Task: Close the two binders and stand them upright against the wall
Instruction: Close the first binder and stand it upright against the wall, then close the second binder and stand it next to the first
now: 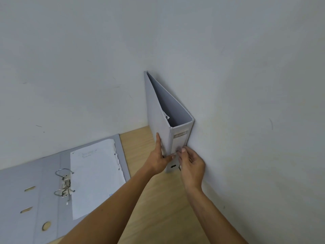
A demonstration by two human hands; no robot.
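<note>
A closed grey binder (161, 110) stands upright in the corner, its back cover flat against the right-hand wall (246, 103) and its labelled spine facing me. My left hand (159, 159) grips its left cover near the spine, thumb across the spine's lower part. My right hand (191, 164) holds the spine's right edge next to the wall, fingertips on the label. A second grey binder (35, 191) lies open flat on the wooden table (158, 208) at the left, its metal rings (64, 184) open and a white sheet (95, 176) on its right half.
Two pale grey walls meet in a corner behind the standing binder. The open binder's far edge touches the back wall (70, 67). Bare wood shows between the two binders and under my forearms.
</note>
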